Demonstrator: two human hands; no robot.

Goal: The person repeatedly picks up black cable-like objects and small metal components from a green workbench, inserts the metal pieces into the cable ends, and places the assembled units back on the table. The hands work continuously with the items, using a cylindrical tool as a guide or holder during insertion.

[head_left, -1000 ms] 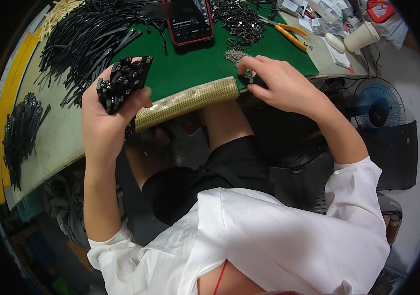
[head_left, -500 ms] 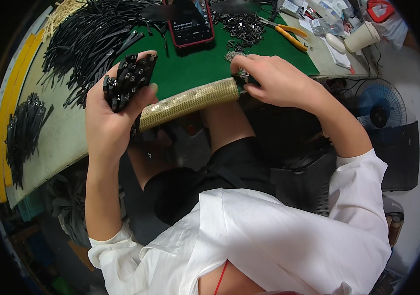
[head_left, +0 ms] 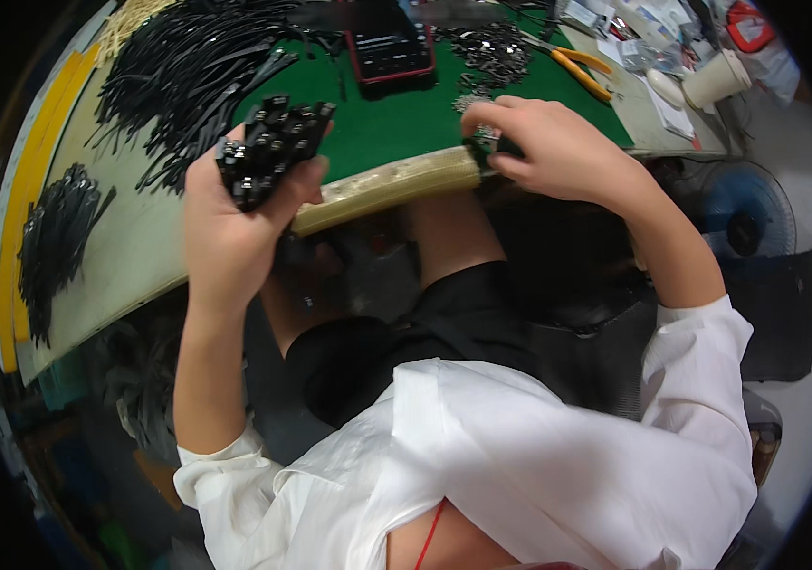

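Note:
My left hand (head_left: 235, 233) is closed around a bundle of black strips with shiny metal bits at their ends (head_left: 271, 152), held up over the near left part of the green mat. My right hand (head_left: 558, 147) has its thumb and fingers drawn together at the right end of a gold mesh-patterned roll (head_left: 391, 190) along the table edge. Something small and dark shows by its fingertips, too blurred to name. Just beyond these fingers lies a small heap of silvery metal bits (head_left: 470, 103). A bigger pile of dark metal pieces (head_left: 491, 52) lies behind it.
A large heap of black strips (head_left: 178, 81) covers the back left, with a smaller bunch (head_left: 64, 237) beside the yellow ruler-like strip (head_left: 40, 190). A red-cased phone (head_left: 390, 47), orange-handled pliers (head_left: 582, 74) and a pale cup (head_left: 717, 78) stand or lie farther back. A blue fan (head_left: 753, 214) is at right.
The whole view has shifted slightly, so table and hands sit a little further right. My left hand still holds the bundle; my right hand stays by the roll's right end.

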